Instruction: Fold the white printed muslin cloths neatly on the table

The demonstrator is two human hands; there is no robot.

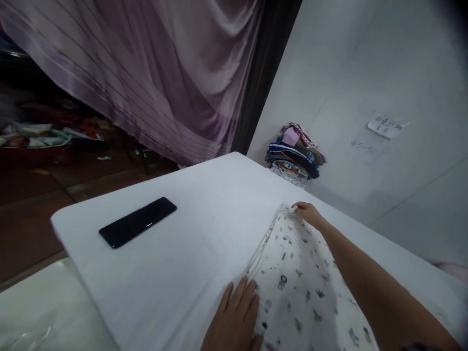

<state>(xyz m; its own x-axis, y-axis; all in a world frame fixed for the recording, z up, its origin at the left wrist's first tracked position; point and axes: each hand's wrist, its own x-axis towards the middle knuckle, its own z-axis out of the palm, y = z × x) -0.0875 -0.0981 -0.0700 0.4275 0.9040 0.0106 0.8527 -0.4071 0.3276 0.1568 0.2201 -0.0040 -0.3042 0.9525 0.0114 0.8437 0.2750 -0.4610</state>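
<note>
At the printed cloth's far corner (287, 210), the right hand (308, 213) pinches fabric; the flat, empty left hand (236, 314) could wrinkle it by dragging.

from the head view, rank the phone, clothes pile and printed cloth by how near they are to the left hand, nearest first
1. Printed cloth: right against the left hand, spreading to its right.
2. Phone: on the table, ahead and to the left.
3. Clothes pile: farthest, beyond the table's far edge.
</note>
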